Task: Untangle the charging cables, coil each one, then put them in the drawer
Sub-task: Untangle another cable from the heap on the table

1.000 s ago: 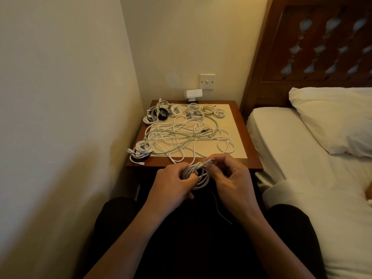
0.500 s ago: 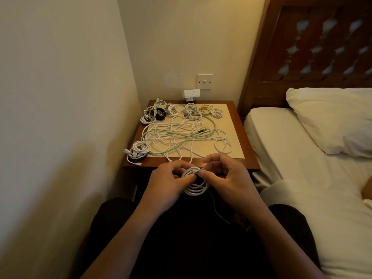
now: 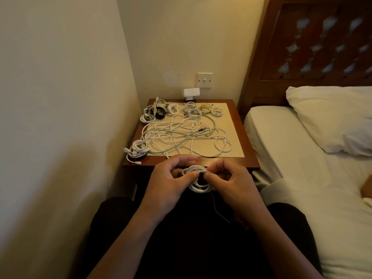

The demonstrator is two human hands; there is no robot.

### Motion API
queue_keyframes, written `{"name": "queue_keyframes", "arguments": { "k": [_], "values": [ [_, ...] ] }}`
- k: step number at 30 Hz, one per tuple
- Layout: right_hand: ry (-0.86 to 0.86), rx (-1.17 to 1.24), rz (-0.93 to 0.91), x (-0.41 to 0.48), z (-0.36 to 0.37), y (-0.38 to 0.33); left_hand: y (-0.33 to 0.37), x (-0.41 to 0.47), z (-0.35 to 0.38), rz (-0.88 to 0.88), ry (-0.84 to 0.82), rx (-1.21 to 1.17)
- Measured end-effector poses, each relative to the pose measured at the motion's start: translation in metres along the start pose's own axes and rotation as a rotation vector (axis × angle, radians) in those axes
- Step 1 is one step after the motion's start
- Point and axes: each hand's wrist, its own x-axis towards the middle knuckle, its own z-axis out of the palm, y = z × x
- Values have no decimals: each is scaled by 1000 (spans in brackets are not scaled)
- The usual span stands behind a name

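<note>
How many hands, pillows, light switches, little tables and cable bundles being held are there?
Hands: 2, left hand and right hand
Pillow: 1
Light switch: 1
Little table: 1
Held cable bundle: 1
Total: 6

Both hands pinch a white cable coil at six o'clock: left hand, right hand. Tangled cables sprawl on the bedside table at twelve.

White coiled cable pinched between my two hands, above my lap. Loose tangle of white and green cables mid-nightstand. Finished coils along back edge and front-left corner.
</note>
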Motion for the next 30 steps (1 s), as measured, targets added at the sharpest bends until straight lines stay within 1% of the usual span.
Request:
{"name": "queue_keyframes", "arguments": {
  "k": [3,6,8,10,16,19,22,25,28,30],
  "values": [
    [-17,-24,-9,-2,3,0,2,-4,2,-18,-3,-67],
    [40,-12,-33,-6,7,-3,-2,-7,7,-83,69,-148],
    [76,17,-37,-7,9,-5,-5,-8,10,-173,100,-297],
    [87,57,-26,-8,10,-5,-5,-8,12,-236,79,-425],
    [108,-4,17,-8,9,-3,-5,-9,10,-126,52,-267],
    [147,-11,41,-7,8,-4,-3,-13,14,-64,35,-191],
    [176,-49,7,-9,11,-5,-1,-16,18,-16,22,-157],
    [179,26,20,-4,9,-5,0,-12,19,0,7,-139],
    [80,165,97,3,5,-9,0,-5,13,-9,-2,-86],
    [16,251,130,4,3,-10,-2,1,9,11,-8,18]
  ]
}}
